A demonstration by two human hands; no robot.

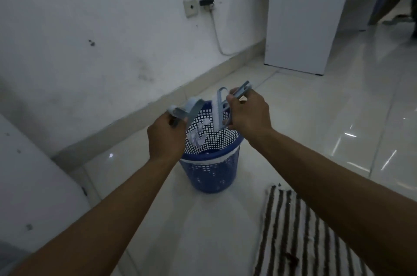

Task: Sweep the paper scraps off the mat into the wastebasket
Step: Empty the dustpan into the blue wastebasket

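A blue mesh wastebasket [212, 174] stands on the tiled floor near the wall. Above its rim my left hand [165, 138] grips a small pale-blue dustpan [187, 110], tipped toward the basket. My right hand [249, 111] holds a pale-blue hand brush [220, 111], bristles pointing down over the opening. White paper scraps [198, 137] show inside the basket against its far wall. The striped black-and-white mat [300, 235] lies at the lower right, partly hidden by my right forearm.
A white wall with a socket and a hanging cable [216, 34] runs behind the basket. A white cabinet [302, 16] stands at the back right. A white piece of furniture [33, 185] sits at the left. Someone's leg and foot [397, 16] show at the far upper right.
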